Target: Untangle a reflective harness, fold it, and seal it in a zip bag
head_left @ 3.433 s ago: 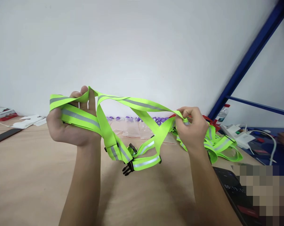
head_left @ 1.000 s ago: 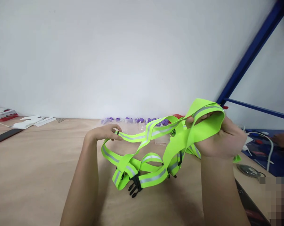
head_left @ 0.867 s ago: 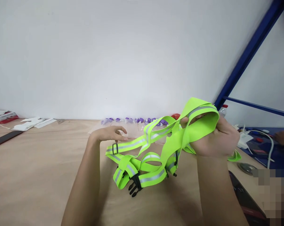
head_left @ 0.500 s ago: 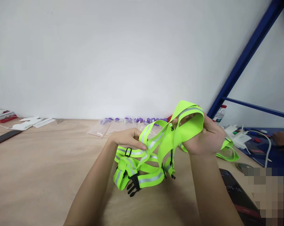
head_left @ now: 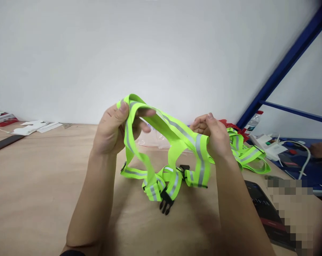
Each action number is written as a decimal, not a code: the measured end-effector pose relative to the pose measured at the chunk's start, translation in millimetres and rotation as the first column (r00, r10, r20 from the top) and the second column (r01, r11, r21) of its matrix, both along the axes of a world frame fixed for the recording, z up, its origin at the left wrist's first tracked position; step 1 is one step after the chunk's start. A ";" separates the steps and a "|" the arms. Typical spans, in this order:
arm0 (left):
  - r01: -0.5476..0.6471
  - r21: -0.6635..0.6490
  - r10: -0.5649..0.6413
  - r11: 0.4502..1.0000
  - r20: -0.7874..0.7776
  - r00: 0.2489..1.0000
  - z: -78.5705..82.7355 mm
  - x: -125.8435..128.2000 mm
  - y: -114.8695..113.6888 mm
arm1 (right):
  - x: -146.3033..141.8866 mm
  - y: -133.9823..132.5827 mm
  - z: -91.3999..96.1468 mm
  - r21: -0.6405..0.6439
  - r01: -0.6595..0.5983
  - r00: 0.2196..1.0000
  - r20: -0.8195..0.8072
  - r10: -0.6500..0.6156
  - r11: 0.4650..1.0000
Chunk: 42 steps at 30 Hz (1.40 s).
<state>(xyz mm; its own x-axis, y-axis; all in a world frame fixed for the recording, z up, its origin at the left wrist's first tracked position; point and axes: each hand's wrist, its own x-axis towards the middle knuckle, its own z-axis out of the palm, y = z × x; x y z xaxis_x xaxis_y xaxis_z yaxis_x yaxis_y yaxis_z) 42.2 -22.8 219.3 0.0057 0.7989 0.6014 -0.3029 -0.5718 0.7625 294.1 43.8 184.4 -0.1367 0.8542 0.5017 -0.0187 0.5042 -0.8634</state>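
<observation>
A neon-yellow reflective harness (head_left: 177,129) with grey stripes is held up over the table between both hands. My left hand (head_left: 111,129) is closed on its upper left loop, thumb in front of the strap and fingers behind it. At the other end, my right hand (head_left: 215,137) has curled fingers against the strap, which bends downward there; its grip is partly hidden. Lower straps dangle between the hands. A black side-release buckle prong (head_left: 166,202) hangs unfastened at the front, and another black buckle (head_left: 184,172) shows behind.
More neon reflective straps (head_left: 253,156) lie at right beside red material (head_left: 228,124). A phone (head_left: 270,213) rests near my right forearm. Clear plastic bags (head_left: 150,140) lie behind the harness. White papers (head_left: 34,127) are at left, a bottle (head_left: 254,122) at right; another person's hand (head_left: 319,153) appears far right.
My left hand has risen from the middle straps to the upper left loop. My right hand has moved slightly down and left. The harness is now spread wider between them.
</observation>
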 end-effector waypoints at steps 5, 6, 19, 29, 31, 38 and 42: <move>-0.062 0.051 0.059 0.997 0.060 0.996 11.5 5.6 -15.5 | -15.9 -20.3 5.4 0.184 0.006 0.995 0.096 -0.024 0.983; -0.055 0.069 0.050 0.996 0.071 0.996 11.8 5.4 -16.8 | -17.3 -25.8 7.3 0.177 -0.047 0.995 0.100 0.029 0.983; -0.219 0.065 0.210 0.974 0.121 0.970 22.7 34.0 -43.6 | -55.4 -75.7 10.1 -0.255 -0.534 0.672 0.451 0.588 0.806; -0.320 0.127 0.308 0.939 0.106 0.946 25.6 -2.2 -38.3 | -36.7 -35.9 -0.4 -0.215 -0.665 0.721 0.064 0.689 0.716; -0.333 0.161 0.325 0.929 0.079 0.943 27.1 -13.8 -39.0 | -20.1 -31.5 5.8 -0.201 -0.541 0.833 0.006 0.553 0.817; -0.498 0.223 0.499 0.838 0.056 0.865 27.6 -19.5 -51.8 | 5.5 -37.0 19.0 0.383 0.190 0.896 0.308 -0.319 0.904; -0.629 0.227 0.636 0.744 0.052 0.770 26.0 -17.7 -61.7 | 16.6 -35.5 20.4 0.611 0.153 0.665 0.517 -0.539 0.776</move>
